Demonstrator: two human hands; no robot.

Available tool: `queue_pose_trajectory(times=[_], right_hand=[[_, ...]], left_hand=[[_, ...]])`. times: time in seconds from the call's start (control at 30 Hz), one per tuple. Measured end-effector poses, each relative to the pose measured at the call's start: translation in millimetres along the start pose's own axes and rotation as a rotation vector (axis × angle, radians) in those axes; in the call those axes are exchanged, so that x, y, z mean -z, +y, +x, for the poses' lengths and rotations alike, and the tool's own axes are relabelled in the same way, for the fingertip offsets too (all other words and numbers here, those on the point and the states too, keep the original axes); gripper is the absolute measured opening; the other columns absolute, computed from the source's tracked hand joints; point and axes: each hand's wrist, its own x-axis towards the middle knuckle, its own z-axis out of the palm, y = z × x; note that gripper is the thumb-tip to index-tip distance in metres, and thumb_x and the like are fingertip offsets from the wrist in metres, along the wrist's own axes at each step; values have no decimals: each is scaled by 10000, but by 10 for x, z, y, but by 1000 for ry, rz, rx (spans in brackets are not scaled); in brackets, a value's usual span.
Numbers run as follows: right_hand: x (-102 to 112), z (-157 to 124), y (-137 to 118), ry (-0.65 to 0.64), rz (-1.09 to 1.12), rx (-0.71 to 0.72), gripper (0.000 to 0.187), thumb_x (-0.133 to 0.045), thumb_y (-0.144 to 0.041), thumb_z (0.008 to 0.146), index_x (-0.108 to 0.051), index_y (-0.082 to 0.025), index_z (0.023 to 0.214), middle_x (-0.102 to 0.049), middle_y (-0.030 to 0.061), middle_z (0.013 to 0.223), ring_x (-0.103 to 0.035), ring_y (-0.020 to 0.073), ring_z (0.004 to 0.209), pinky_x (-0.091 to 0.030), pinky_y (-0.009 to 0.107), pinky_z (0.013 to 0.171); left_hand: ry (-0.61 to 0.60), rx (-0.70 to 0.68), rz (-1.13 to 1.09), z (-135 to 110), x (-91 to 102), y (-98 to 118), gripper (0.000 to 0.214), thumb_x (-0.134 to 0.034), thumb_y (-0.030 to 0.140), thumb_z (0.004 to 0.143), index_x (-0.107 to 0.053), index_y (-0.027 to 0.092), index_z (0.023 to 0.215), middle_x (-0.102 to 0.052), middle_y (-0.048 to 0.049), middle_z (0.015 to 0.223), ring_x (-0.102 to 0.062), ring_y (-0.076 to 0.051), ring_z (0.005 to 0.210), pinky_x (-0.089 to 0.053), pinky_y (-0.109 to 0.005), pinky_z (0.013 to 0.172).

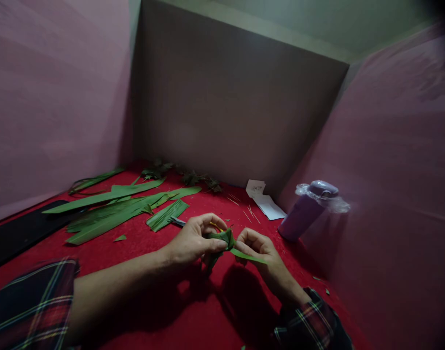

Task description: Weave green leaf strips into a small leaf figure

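My left hand (193, 239) is closed around a folded green leaf bundle (226, 237), thumb pressed along its near side. Part of the bundle hangs below the fingers. A narrow light-green leaf strip (249, 256) runs out of the bundle to the right, pinched by my right hand (257, 248). Both hands are close together above the red cloth. Just behind my left hand lies a scissors-like metal tool (178, 221), mostly hidden, with a yellow piece showing near my fingers. Beside it rests a short cut leaf piece (167, 215).
Long green leaves (124, 214) lie at left, near a black flat object (25, 233). Leafy sprigs (193, 178) line the back. Thin sticks (250, 211) and white papers (268, 206) lie right of centre. A purple tumbler (303, 214) stands by the right wall.
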Motion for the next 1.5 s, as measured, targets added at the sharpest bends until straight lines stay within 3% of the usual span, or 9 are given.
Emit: queue_pose_trajectory(times=[0.47, 0.73, 0.97, 1.1, 1.23, 1.5], right_hand=[[-47, -28, -63, -13, 4, 10, 341, -669, -481, 713, -536, -168, 710, -501, -31, 654, -427, 96, 585, -333, 224, 554], [-34, -31, -86, -39, -9, -3, 353, -655, -487, 723, -500, -171, 696, -468, -37, 642, -394, 94, 576, -293, 219, 531], [-55, -46, -94, -57, -76, 29, 330, -617, -467, 767, -489, -172, 694, -423, -45, 622, -359, 91, 562, -281, 222, 518], [-60, -54, -90, -44, -72, 37, 307, -608, -450, 780, -494, -174, 705, -443, -39, 645, -386, 97, 581, -298, 224, 531], [-59, -58, -70, -56, -106, 31, 284, -585, -426, 805, -487, -174, 716, -450, -40, 638, -389, 93, 568, -298, 221, 520], [-49, -50, -2, -72, -214, 62, 252, -552, -389, 836, -496, -166, 732, -466, -29, 663, -409, 100, 598, -322, 227, 541]], left_hand=[[-9, 10, -27, 9, 13, -46, 292, -736, 278, 612, -631, 112, 829, -627, -21, 672, -549, -101, 565, -410, -215, 533], [-48, 2, 0, 13, -5, -70, 295, -702, 280, 647, -594, 140, 883, -591, 15, 648, -497, -66, 465, -373, -186, 440], [-16, 55, 172, -11, -48, -80, 247, -672, 245, 651, -548, 160, 847, -533, 46, 622, -449, -57, 417, -361, -189, 416], [21, -17, 284, -48, -56, -33, 99, -621, 234, 692, -604, 146, 734, -496, 36, 587, -440, -69, 489, -345, -186, 462], [5, -80, 396, -54, -36, 0, 110, -613, 233, 701, -660, 134, 713, -549, 0, 667, -487, -108, 634, -361, -197, 548], [-37, -76, 478, -24, -24, -57, 84, -596, 213, 703, -604, 132, 720, -530, 24, 665, -469, -95, 633, -345, -193, 557]])
